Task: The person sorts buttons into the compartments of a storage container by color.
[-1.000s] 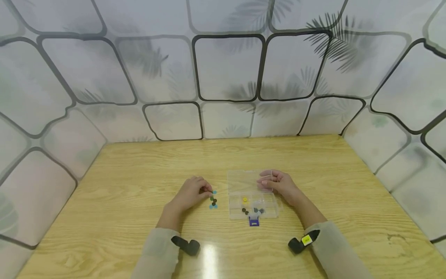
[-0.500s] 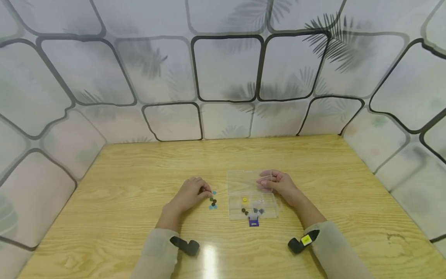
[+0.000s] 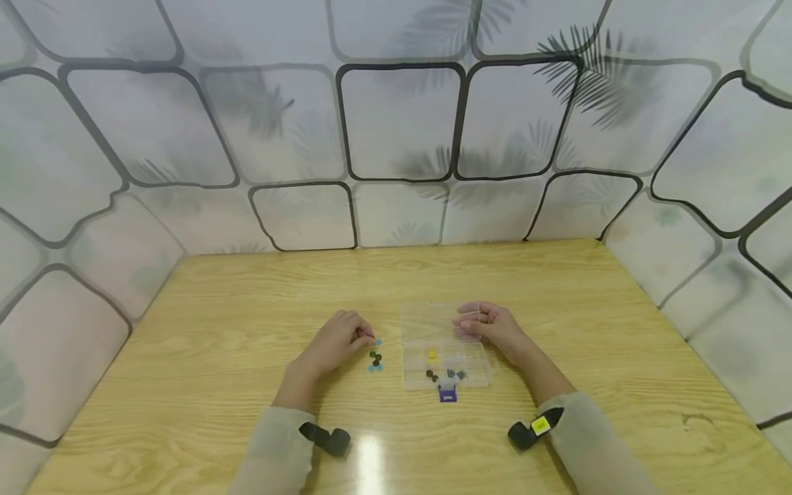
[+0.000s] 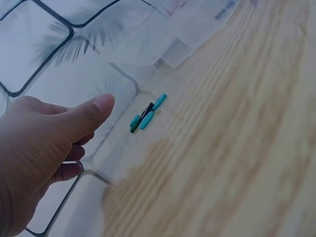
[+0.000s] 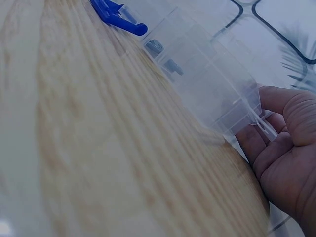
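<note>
A clear plastic box [image 3: 414, 378] lies on the table with its clear lid [image 3: 421, 320] folded back. A yellow button-like disc [image 3: 432, 355], dark discs [image 3: 430, 374] and grey pieces [image 3: 460, 375] sit inside. My right hand [image 3: 498, 331] holds the box at its right edge, some fingers seen through the plastic; the right wrist view shows thumb and fingers about its corner [image 5: 247, 111]. Left of the box lie blue discs [image 4: 147, 120] and dark discs [image 3: 376, 363]. My left hand [image 3: 334, 340] has its thumb and forefinger beside the farthest blue disc [image 3: 379, 342]. Anything between those fingertips is hidden.
A purple-blue latch [image 3: 447, 394] sticks out from the box's front edge. The wooden table [image 3: 247, 289] meets a patterned fabric wall [image 3: 402, 137] at the back and sides. Black wrist cameras [image 3: 324, 438] sit on both forearms.
Everything drifts slightly left in the head view, as the camera turns a little. Both hands keep their places by the discs and the box.
</note>
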The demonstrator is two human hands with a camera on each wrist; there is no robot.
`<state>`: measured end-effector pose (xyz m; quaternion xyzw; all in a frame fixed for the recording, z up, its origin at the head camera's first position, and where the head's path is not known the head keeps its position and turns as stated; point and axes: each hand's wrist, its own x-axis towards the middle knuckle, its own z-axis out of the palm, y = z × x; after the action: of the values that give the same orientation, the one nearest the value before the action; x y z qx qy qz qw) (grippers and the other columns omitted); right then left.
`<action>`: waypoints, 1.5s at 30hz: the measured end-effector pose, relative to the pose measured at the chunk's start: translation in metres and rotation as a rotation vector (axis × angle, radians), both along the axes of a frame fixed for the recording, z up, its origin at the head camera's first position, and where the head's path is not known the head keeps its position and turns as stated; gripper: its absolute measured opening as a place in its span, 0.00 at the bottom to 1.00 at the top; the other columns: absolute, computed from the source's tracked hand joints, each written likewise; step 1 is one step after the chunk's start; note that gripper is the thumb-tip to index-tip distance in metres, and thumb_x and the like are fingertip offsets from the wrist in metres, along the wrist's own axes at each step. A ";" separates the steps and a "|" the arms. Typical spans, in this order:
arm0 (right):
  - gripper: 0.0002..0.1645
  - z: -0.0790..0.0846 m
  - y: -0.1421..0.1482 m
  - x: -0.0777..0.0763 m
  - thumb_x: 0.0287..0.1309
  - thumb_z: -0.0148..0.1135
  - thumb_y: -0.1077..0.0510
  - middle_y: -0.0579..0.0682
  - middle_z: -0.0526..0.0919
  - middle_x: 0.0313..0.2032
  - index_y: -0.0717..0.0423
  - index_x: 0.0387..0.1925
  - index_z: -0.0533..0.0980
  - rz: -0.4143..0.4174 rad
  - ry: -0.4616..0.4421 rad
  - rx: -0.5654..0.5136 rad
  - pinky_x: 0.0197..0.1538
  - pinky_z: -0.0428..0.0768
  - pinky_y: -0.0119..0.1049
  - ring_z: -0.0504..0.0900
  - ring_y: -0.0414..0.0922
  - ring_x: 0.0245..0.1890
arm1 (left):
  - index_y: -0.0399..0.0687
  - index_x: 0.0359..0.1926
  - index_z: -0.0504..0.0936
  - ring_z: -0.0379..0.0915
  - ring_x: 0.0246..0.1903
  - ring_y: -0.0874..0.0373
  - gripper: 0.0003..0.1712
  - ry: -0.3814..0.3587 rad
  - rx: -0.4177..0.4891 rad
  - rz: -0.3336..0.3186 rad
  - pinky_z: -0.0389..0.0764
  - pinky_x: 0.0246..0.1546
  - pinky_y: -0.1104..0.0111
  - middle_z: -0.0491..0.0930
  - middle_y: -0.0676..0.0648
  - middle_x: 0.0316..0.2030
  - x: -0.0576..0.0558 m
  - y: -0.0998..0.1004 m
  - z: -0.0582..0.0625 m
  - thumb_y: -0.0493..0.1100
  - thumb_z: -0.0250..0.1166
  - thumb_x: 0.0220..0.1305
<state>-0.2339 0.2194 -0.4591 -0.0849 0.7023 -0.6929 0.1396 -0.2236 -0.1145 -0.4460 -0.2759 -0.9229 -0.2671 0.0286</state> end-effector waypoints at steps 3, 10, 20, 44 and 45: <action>0.28 0.000 0.000 0.000 0.59 0.62 0.63 0.48 0.85 0.40 0.72 0.57 0.65 -0.002 -0.006 -0.004 0.45 0.81 0.35 0.85 0.43 0.40 | 0.50 0.34 0.79 0.66 0.36 0.62 0.07 0.018 -0.008 -0.014 0.72 0.40 0.67 0.76 0.57 0.32 0.001 0.003 0.002 0.46 0.66 0.60; 0.27 -0.001 0.000 0.000 0.60 0.62 0.63 0.48 0.85 0.40 0.71 0.57 0.65 -0.002 -0.013 -0.003 0.45 0.81 0.35 0.85 0.43 0.40 | 0.50 0.35 0.80 0.67 0.35 0.62 0.07 0.090 -0.055 -0.110 0.72 0.40 0.68 0.76 0.56 0.32 0.004 0.014 0.010 0.47 0.65 0.60; 0.27 0.000 0.000 0.000 0.59 0.62 0.64 0.46 0.86 0.39 0.72 0.56 0.65 -0.004 -0.016 -0.030 0.46 0.81 0.35 0.85 0.42 0.40 | 0.51 0.35 0.81 0.68 0.36 0.62 0.09 0.218 -0.136 -0.171 0.73 0.41 0.70 0.77 0.55 0.33 0.012 0.033 0.022 0.50 0.65 0.59; 0.28 -0.003 0.002 -0.001 0.59 0.61 0.65 0.45 0.86 0.38 0.73 0.57 0.64 0.016 -0.007 -0.053 0.47 0.80 0.35 0.85 0.42 0.41 | 0.52 0.35 0.81 0.67 0.36 0.61 0.10 0.202 -0.241 -0.207 0.71 0.43 0.69 0.75 0.56 0.33 0.026 0.065 0.019 0.52 0.63 0.61; 0.28 -0.003 0.002 -0.001 0.59 0.62 0.65 0.45 0.86 0.39 0.74 0.57 0.64 0.018 -0.005 -0.056 0.47 0.80 0.35 0.85 0.42 0.41 | 0.52 0.35 0.81 0.67 0.35 0.61 0.10 0.202 -0.238 -0.205 0.71 0.43 0.69 0.75 0.56 0.33 0.026 0.065 0.019 0.52 0.63 0.61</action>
<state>-0.2353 0.2214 -0.4622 -0.0933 0.6816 -0.7111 0.1452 -0.1972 -0.0496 -0.4272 -0.3955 -0.9074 -0.1287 0.0607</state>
